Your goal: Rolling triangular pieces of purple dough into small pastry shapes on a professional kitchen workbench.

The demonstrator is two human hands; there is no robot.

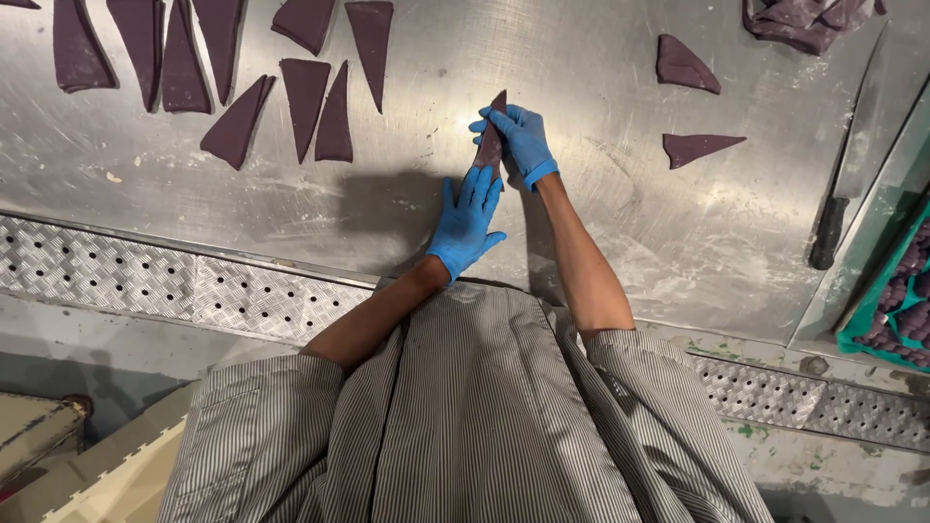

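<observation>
Altogether eleven loose dough triangles (306, 102)

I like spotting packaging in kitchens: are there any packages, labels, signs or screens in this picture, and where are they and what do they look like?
No labels, signs or screens show.
Teal crate: right edge, beside the steel table; rectangular, holding dark purple pieces, partly cut off.
Cream-coloured box: bottom left, on the floor; only a corner shows.
</observation>
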